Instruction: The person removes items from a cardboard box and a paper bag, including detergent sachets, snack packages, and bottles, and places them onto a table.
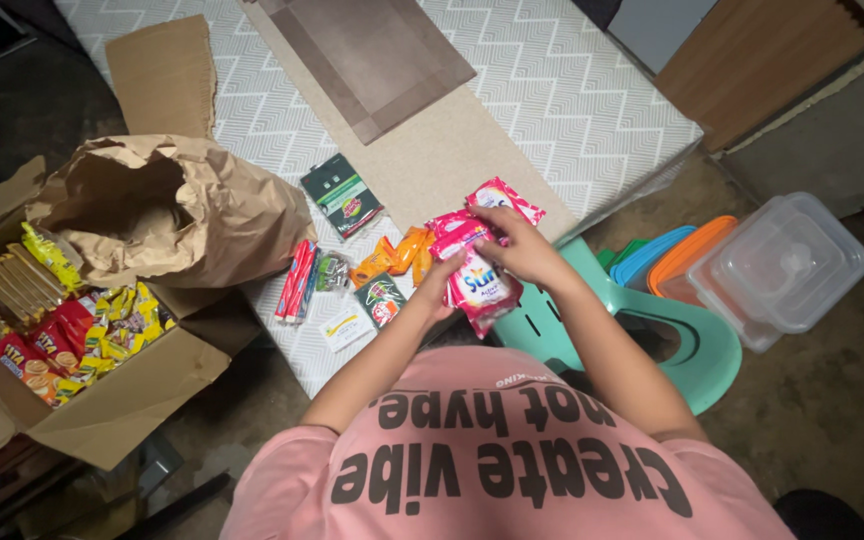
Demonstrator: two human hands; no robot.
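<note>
- Left hand [439, 283] gripped lower-left edge of a pink sachet pack [479, 285], fingers curled round it; pack held just above table [572, 90] edge, in front of pink shirt [502, 460].
- Right hand [522, 250] lay over top of same pack, fingers bent & pinching upper end; a 2nd pink sachet [504, 196] stuck out beyond the knuckles, can't tell if gripped too.
- Orange sachets [400, 255] just left of pack, on table, touching or nearly.
- Green packet [381, 299] below them, small white card [345, 328] beside it near table edge.
- Red & blue sticks [295, 279] w/ a small clear packet [332, 272] next to them, further left.
- Dark green flat pack [342, 196] higher up on table.
- Crumpled brown paper bag [172, 205] at table's left, mouth open.
- Cardboard box [102, 400] on floor at left, full of snack packets [82, 330].
- Brown placemat [372, 55] at far end of table.
- Green plastic chair [697, 345] at right under arm; clear lidded tubs [782, 265] & coloured lids [672, 255] beside it.
</note>
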